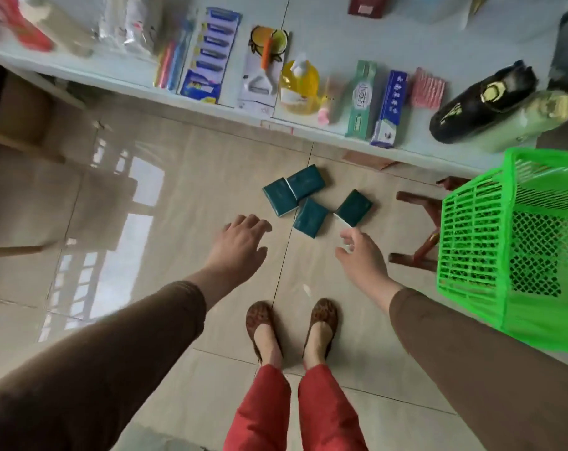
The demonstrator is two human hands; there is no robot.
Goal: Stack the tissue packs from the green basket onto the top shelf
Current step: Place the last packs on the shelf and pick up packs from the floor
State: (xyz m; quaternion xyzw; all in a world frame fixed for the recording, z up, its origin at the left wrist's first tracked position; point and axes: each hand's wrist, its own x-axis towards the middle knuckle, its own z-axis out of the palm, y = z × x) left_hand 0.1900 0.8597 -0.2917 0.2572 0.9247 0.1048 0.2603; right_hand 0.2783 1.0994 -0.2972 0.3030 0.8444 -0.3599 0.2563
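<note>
Here four dark green tissue packs (pixel 303 201) lie loose on the tiled floor (pixel 165 203) near the front edge of the white shelf (pixel 328 43), two overlapping. Both hands reach down with fingers spread and relaxed, holding nothing: the left hand (pixel 242 244) short of the packs, the right hand (pixel 360 255) just beside the nearest one. The green basket (pixel 490 242) rests on a wooden stool (pixel 422 229) at the right.

A person wearing long brown sleeves (pixel 120 346), red trousers (pixel 295 411) and brown patterned slip-on shoes (pixel 321 323); both hands bare.
</note>
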